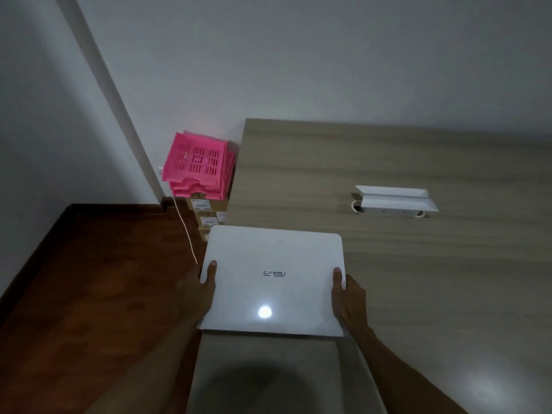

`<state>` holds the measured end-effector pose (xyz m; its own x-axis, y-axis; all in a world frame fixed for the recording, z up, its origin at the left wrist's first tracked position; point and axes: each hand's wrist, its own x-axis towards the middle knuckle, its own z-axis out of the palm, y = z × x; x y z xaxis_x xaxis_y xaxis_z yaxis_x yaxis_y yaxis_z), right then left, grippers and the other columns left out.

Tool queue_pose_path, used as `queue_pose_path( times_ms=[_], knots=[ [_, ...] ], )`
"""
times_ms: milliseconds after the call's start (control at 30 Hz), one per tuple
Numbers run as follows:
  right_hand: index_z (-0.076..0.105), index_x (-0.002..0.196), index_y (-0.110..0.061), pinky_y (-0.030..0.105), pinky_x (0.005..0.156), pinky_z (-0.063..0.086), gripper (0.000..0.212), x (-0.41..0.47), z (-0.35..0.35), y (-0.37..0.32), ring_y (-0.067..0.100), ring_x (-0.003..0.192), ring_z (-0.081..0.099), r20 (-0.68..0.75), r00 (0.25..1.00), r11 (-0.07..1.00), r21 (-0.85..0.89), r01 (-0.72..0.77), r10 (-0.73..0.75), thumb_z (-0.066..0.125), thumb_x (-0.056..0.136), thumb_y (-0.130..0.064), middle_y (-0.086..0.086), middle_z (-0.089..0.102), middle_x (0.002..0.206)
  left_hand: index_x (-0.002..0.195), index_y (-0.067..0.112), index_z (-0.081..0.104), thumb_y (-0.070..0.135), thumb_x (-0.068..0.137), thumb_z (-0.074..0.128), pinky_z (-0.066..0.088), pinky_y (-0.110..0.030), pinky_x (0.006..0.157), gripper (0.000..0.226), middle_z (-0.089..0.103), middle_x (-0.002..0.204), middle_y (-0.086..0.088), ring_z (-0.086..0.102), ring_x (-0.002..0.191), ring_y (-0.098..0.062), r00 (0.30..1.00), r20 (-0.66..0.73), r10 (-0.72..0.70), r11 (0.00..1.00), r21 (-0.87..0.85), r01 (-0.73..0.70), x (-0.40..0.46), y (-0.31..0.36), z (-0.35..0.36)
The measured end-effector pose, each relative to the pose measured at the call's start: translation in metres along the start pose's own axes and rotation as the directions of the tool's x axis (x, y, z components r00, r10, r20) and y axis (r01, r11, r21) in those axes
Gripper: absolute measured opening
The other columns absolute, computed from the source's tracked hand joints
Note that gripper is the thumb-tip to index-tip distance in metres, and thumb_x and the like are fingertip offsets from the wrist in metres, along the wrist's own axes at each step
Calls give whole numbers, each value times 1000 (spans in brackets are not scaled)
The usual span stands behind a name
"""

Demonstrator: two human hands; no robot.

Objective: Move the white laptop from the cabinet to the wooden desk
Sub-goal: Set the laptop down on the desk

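Observation:
The white laptop [273,282] is closed, its lid up with a silver logo in the middle. I hold it in the air with both hands. My left hand [198,289] grips its left edge, thumb on the lid. My right hand [348,297] grips its right edge the same way. The laptop hangs over the near left corner of the light wooden desk [403,162], partly past the desk's left edge. To the left lies the dark reddish-brown cabinet top [98,279].
A white cable-port cover [394,200] stands open in the desk's surface at the right. Stacked pink plastic baskets [198,164] sit on cardboard boxes [206,212] between cabinet and desk, against the wall. A thin white cord [185,228] hangs down there.

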<state>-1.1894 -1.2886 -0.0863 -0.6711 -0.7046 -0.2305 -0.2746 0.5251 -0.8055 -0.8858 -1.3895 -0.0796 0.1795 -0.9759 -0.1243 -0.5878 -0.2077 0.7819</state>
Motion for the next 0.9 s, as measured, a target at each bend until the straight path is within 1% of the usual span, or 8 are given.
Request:
queue_pose_path(
  times_ms=[167, 300, 367, 433, 567, 667, 733, 900],
  knots=[
    [69, 94, -13, 34, 78, 49, 59, 37, 19, 14, 22, 85, 66, -1, 999, 993, -109, -54, 55, 35, 98, -61, 2, 70, 90, 130, 7, 61, 54, 96, 48, 36, -46, 113, 61, 62, 133, -16, 54, 126, -37, 998, 34, -46, 997, 64, 44, 29, -11, 34],
    [69, 91, -20, 42, 82, 58, 70, 60, 30, 30, 23, 83, 69, -6, 998, 969, -236, -69, 70, 26, 90, -75, 1, 73, 89, 121, 5, 66, 59, 95, 44, 43, -49, 109, 65, 70, 121, -15, 62, 116, -36, 994, 41, 102, 969, 223, -109, 50, -33, 54],
    [69, 91, -20, 45, 82, 58, 74, 71, 33, 35, 26, 84, 70, -15, 997, 956, -282, -78, 76, 22, 87, -79, 3, 73, 90, 106, 6, 71, 64, 95, 36, 52, -46, 92, 68, 75, 101, -15, 69, 94, -33, 986, 60, 156, 944, 285, -167, 58, -41, 59],
    [68, 91, -18, 45, 83, 57, 73, 78, 36, 34, 30, 87, 70, -25, 996, 952, -291, -94, 91, 23, 89, -75, 7, 73, 91, 86, 4, 69, 55, 100, 34, 49, -35, 62, 62, 71, 75, -14, 65, 64, -30, 974, 63, 217, 924, 309, -225, 65, -28, 62],
    [71, 96, -13, 48, 86, 56, 80, 84, 43, 37, 38, 92, 69, -84, 991, 949, -290, -123, 103, 17, 90, -72, 17, 74, 95, 83, 9, 59, 21, 102, 45, 35, -33, 45, 26, 54, 60, -10, 54, 46, -28, 913, 109, 394, 863, 298, -408, 79, 30, 73],
    [72, 97, -10, 47, 85, 57, 77, 84, 45, 37, 40, 91, 69, -104, 990, 939, -322, -121, 92, 20, 94, -67, 20, 74, 96, 72, 17, 43, 24, 97, 50, 29, -28, 53, 28, 41, 56, 1, 42, 48, -19, 931, 26, 363, 901, 247, -358, 96, 20, 80],
    [72, 97, -9, 44, 83, 56, 74, 85, 45, 35, 41, 91, 69, -109, 991, 923, -369, -110, 75, 21, 97, -62, 20, 74, 97, 72, 17, 42, 31, 96, 51, 32, -30, 60, 29, 41, 61, 3, 49, 55, -22, 958, 14, 286, 922, 270, -278, 100, -3, 78],
    [72, 103, -8, 45, 86, 55, 72, 90, 44, 34, 41, 94, 69, -39, 999, 859, -511, -39, 22, 15, 100, -53, 20, 73, 100, 100, -9, 60, 29, 98, 56, 47, -45, 75, 38, 66, 84, -29, 65, 83, -49, 994, 44, 104, 952, 285, -112, 86, -26, 78]
  ],
)
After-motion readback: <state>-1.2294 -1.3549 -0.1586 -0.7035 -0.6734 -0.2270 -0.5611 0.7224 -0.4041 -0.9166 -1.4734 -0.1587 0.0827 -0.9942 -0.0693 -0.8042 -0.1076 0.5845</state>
